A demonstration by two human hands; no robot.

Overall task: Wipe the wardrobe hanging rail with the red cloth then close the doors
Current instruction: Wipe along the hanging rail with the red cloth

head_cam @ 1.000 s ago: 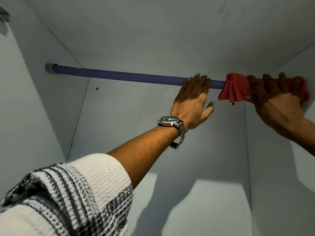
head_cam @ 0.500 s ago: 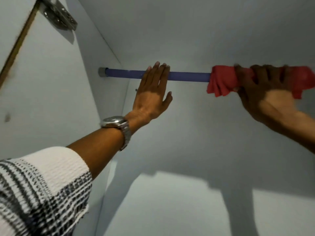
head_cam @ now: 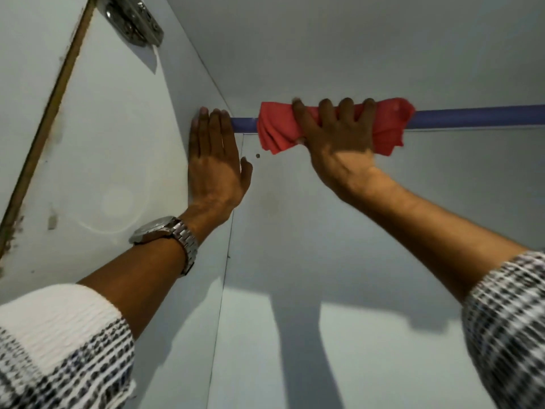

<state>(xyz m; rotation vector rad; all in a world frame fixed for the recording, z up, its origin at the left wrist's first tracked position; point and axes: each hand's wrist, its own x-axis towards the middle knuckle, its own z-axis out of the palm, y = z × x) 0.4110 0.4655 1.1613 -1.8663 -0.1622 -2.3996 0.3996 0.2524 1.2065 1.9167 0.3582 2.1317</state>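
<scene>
The right hand [head_cam: 339,143] is clenched around the red cloth [head_cam: 330,125], which is bunched over the blue hanging rail [head_cam: 477,117] near its left end. The rail's long axis runs level across the wardrobe, so what is left to wipe lies either side of the fist: a short stub towards the side wall [head_cam: 141,149], a long stretch rightward. The left hand [head_cam: 215,160] lies flat and open on that wall, grasping nothing, fingertips just beside the rail's end. The socket hides behind those fingers, the rail's right end is cut off, and only a hinge [head_cam: 132,22] shows of the doors
</scene>
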